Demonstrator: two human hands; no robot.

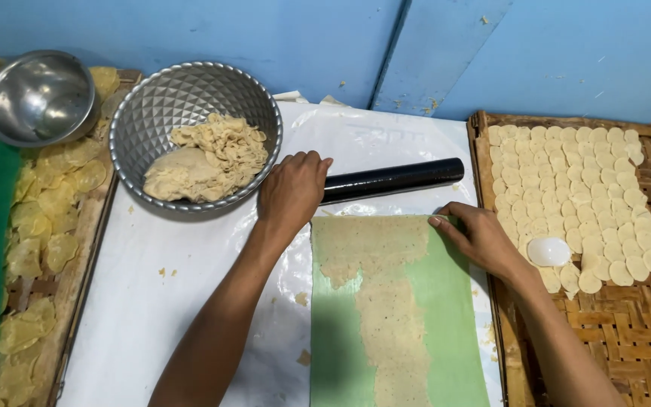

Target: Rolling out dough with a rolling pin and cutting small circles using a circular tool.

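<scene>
Green mat (446,316), dough bowl (190,98), woven tray (642,332)

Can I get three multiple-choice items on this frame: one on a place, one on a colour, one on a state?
1. Where does the left hand rest?
A. on the black rolling pin
B. in the faceted bowl
C. on the woven tray

2. What colour is the sheet under the rolled dough?
A. red
B. green
C. black

3. How is the small round bowl at top left?
A. full of dough
B. upside down
C. upright and empty

Answers:
1. A, the fingers curl over the pin's left end.
2. B, green shows on both sides of the dough strip.
3. C, its shiny inside is bare.
</scene>
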